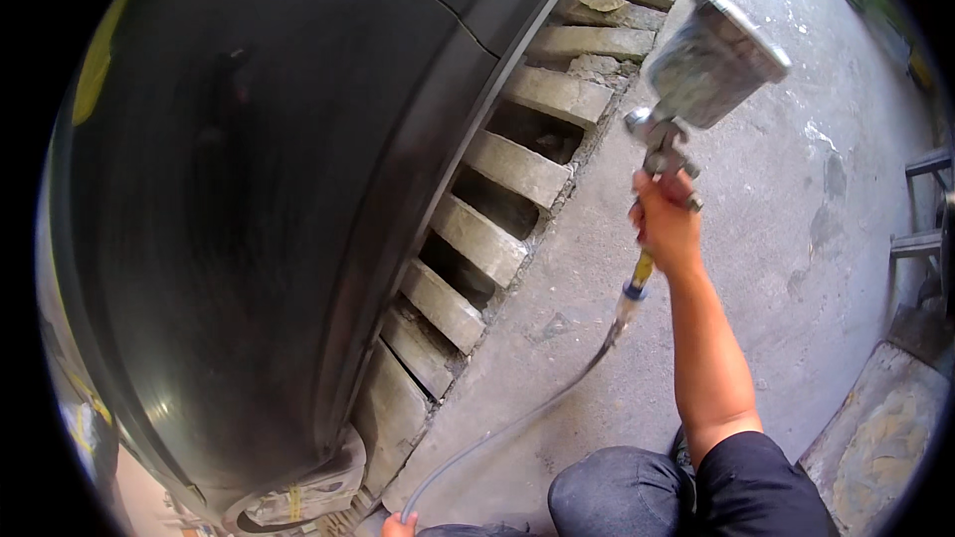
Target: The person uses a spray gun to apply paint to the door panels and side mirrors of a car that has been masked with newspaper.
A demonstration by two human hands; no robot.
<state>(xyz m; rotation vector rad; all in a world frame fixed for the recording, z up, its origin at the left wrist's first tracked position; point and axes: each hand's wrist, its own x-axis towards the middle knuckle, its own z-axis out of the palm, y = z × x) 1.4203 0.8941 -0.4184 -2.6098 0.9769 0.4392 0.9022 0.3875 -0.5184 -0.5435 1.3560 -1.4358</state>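
My right hand point(667, 224) is closed around the grip of a spray gun point(665, 144), held up above the floor to the right of the car. On top of the gun sits a paint-smeared grey cup point(711, 60), tilted. A yellow and blue fitting joins the grip to a grey air hose point(517, 413), which curves down to the lower edge. There my left hand point(400, 526), mostly cut off by the frame, has its fingers around the hose. The dark, dull-black car panel point(269, 209) fills the left side, apart from the gun.
A drain with concrete slats point(517, 164) and open gaps runs along the car's lower edge. Masking covers a wheel point(303, 497) at lower left, and yellow tape point(95, 70) edges the panel. Metal stands point(920, 244) and a stained board point(880, 438) are at the right rim.
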